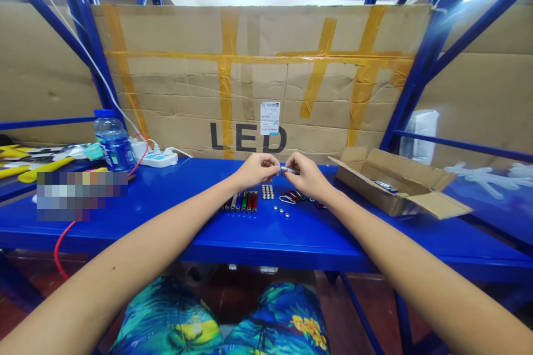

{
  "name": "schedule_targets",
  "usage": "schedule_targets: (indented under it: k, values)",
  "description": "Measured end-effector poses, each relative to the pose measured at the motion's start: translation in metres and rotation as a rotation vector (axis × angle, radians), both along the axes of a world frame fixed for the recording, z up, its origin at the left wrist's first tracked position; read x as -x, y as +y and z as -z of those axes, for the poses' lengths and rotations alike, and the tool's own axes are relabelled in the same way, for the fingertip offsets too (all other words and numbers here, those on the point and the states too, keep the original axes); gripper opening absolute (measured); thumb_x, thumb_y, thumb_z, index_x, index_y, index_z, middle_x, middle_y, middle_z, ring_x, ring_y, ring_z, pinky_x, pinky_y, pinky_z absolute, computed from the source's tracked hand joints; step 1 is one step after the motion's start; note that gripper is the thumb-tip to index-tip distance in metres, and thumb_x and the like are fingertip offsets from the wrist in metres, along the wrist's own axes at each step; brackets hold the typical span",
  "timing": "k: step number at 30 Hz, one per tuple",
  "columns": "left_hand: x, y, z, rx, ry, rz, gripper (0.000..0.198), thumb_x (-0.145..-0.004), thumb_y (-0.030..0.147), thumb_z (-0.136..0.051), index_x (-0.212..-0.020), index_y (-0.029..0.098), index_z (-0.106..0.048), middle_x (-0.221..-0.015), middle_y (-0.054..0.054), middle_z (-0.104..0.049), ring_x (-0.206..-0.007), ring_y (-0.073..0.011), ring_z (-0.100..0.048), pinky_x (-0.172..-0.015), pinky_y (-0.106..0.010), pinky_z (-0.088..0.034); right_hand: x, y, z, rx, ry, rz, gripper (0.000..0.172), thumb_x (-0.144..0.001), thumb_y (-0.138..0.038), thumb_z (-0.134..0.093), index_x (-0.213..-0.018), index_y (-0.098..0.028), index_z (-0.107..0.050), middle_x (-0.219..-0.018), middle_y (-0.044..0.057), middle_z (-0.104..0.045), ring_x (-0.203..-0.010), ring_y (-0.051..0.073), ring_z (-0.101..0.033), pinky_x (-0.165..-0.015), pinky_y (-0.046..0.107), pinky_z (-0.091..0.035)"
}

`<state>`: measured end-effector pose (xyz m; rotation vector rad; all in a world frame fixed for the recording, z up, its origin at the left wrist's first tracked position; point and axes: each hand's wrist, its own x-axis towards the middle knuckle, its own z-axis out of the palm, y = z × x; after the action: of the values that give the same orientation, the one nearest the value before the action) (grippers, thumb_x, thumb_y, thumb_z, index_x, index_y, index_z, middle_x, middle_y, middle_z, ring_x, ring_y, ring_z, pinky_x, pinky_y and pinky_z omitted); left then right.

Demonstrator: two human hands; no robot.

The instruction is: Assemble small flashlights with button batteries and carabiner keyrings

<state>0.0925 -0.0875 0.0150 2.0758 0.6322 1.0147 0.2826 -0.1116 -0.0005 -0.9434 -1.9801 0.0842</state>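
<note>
Above the blue table, my right hand [307,175] pinches a small silver tube [288,170], held nearly level. The fingers of my left hand [259,170] are closed at the tube's left end; whether they also hold a smaller part is too small to tell. Below my left hand lies a row of slim metal tubes [245,202] in dark, silver, blue, green and red. Between the hands, silver button cells [267,192] stand in a tight grid. Several loose button cells [281,211] lie nearer the front edge. Coloured carabiner clips [293,197] lie under my right hand, partly hidden.
An open cardboard box [395,186] with some small items inside sits at right. On the left are a plastic bottle [111,141] with a blue cap, a white power strip [156,156] and a red cable [62,244]. A large cardboard sheet [187,89] closes off the back.
</note>
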Motion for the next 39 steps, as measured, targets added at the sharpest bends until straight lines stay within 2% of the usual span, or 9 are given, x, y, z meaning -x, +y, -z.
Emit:
schedule_targets:
  k: [5,9,12,15,20,26,29,32,39]
  values:
    - [0.0009,0.0003,-0.0008,-0.025,0.000,-0.023,0.012,-0.081,0.022,-0.062,-0.078,0.010,-0.062,-0.053,0.001,-0.056,-0.043,-0.0060,-0.047,-0.046,-0.020,-0.037,-0.0010,-0.0022,-0.0041,-0.002,-0.063,-0.033,0.012,-0.085,-0.028,-0.056,-0.078,-0.019,-0.055,-0.073,0.004,-0.059,-0.068,0.017,-0.050,-0.064,0.030,-0.038]
    - [0.0000,-0.0013,-0.0020,-0.040,0.012,-0.033,0.011,-0.081,0.022,-0.061,-0.079,0.011,-0.062,-0.054,0.001,-0.057,-0.044,-0.0064,-0.047,-0.046,-0.020,-0.037,0.0012,-0.0057,-0.0060,-0.023,-0.137,-0.051,0.019,-0.091,-0.023,-0.043,-0.079,-0.019,-0.057,-0.075,0.006,-0.060,-0.072,0.018,-0.053,-0.069,0.032,-0.040]
    - [-0.0004,-0.0020,-0.0019,-0.044,0.026,-0.037,0.012,-0.081,0.023,-0.061,-0.080,0.011,-0.062,-0.055,0.002,-0.056,-0.045,-0.0066,-0.047,-0.045,-0.020,-0.036,0.0021,-0.0056,-0.0050,-0.061,-0.118,-0.021,0.006,-0.086,-0.025,-0.054,-0.082,-0.020,-0.055,-0.082,0.006,-0.059,-0.076,0.019,-0.053,-0.070,0.032,-0.041]
    - [0.0005,-0.0019,-0.0015,-0.056,0.042,-0.031,0.013,-0.082,0.024,-0.060,-0.080,0.011,-0.062,-0.057,0.002,-0.057,-0.047,-0.0065,-0.048,-0.046,-0.020,-0.037,0.0008,-0.0038,-0.0030,-0.072,-0.090,0.002,0.013,-0.078,-0.022,-0.063,-0.083,-0.021,-0.051,-0.083,0.005,-0.057,-0.075,0.018,-0.051,-0.067,0.031,-0.040]
    - [0.0019,-0.0023,-0.0015,-0.066,0.055,-0.038,0.012,-0.080,0.024,-0.061,-0.079,0.012,-0.062,-0.056,0.003,-0.055,-0.049,-0.0071,-0.048,-0.047,-0.020,-0.037,-0.0019,-0.0029,-0.0031,-0.073,-0.095,-0.038,0.008,-0.085,-0.023,-0.056,-0.078,-0.020,-0.053,-0.078,0.005,-0.059,-0.072,0.018,-0.052,-0.067,0.031,-0.040]
    - [-0.0027,-0.0051,-0.0022,-0.148,0.045,-0.030,0.007,-0.078,0.020,-0.061,-0.076,0.013,-0.061,-0.064,0.002,-0.058,-0.058,-0.0076,-0.051,-0.056,-0.021,-0.041,-0.0003,-0.0067,-0.0055,-0.058,-0.186,-0.021,0.018,-0.092,-0.021,-0.043,-0.077,-0.020,-0.054,-0.077,0.007,-0.061,-0.073,0.020,-0.054,-0.069,0.033,-0.039]
    - [-0.0039,-0.0067,-0.0031,-0.132,0.035,-0.032,0.006,-0.078,0.018,-0.059,-0.078,0.013,-0.061,-0.064,0.002,-0.058,-0.056,-0.0074,-0.050,-0.056,-0.022,-0.041,0.0001,-0.0078,-0.0045,-0.068,-0.168,-0.013,0.007,-0.085,-0.026,-0.056,-0.084,-0.020,-0.052,-0.083,0.006,-0.059,-0.075,0.020,-0.052,-0.068,0.032,-0.039]
    - [-0.0032,-0.0078,-0.0040,-0.098,0.040,-0.029,0.005,-0.079,0.017,-0.058,-0.078,0.013,-0.061,-0.062,0.003,-0.058,-0.053,-0.0070,-0.049,-0.056,-0.022,-0.040,-0.0009,-0.0064,-0.0032,-0.120,-0.137,-0.026,0.014,-0.079,-0.020,-0.061,-0.086,-0.021,-0.049,-0.086,0.005,-0.055,-0.075,0.019,-0.050,-0.066,0.031,-0.039]
    - [-0.0019,-0.0064,-0.0031,-0.108,0.058,-0.028,0.006,-0.079,0.018,-0.059,-0.075,0.013,-0.060,-0.060,0.003,-0.055,-0.055,-0.0079,-0.049,-0.055,-0.022,-0.039,-0.0036,-0.0047,-0.0063,-0.153,-0.100,-0.066,0.008,-0.083,-0.020,-0.058,-0.077,-0.020,-0.054,-0.077,0.005,-0.054,-0.073,0.019,-0.051,-0.067,0.033,-0.039]
